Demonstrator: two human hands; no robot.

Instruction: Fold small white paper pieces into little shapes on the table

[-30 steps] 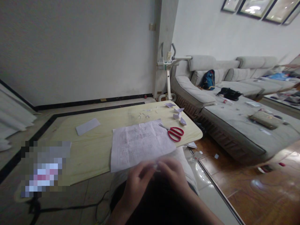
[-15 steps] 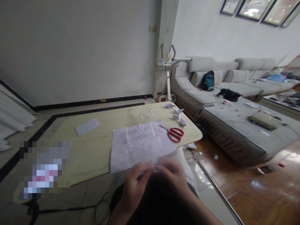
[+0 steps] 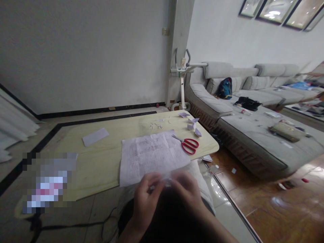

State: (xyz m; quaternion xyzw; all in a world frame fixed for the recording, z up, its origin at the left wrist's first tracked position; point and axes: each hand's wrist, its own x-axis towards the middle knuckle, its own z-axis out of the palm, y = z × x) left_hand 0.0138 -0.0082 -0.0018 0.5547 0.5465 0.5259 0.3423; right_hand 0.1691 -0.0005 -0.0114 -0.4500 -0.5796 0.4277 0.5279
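White paper (image 3: 166, 176), a blur here, sits pinched between my left hand (image 3: 148, 189) and right hand (image 3: 187, 186), both closed; red scissors (image 3: 184, 141) lie beyond on the tabletop (image 3: 101, 165).

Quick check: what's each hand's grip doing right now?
Left hand: closed, pinching a small white paper piece, its shape blurred.
Right hand: closed, pinching the same piece.

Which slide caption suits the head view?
Left hand and right hand pinch blurred white piece near creased sheet and red-handled scissors.
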